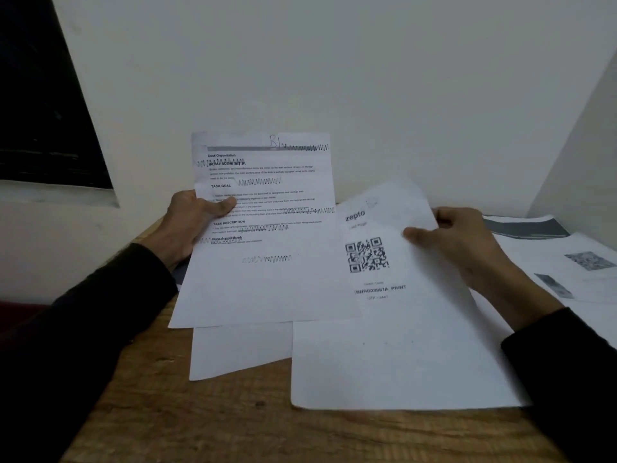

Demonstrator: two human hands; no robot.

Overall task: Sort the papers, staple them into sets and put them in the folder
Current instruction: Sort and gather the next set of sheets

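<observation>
My left hand grips the left edge of a printed text sheet headed "Desk Organization", thumb on its front, holding it tilted up above the wooden table. My right hand pinches the upper right part of a sheet with a QR code and the word "zepto"; its lower edge lies near the table. Another white sheet shows beneath the text sheet. No stapler or folder is clearly visible; a dark edge peeks out under my left wrist.
More printed sheets lie spread at the right end of the table, near the corner of the white walls. A dark window is at the upper left. Bare wood shows along the table's front edge.
</observation>
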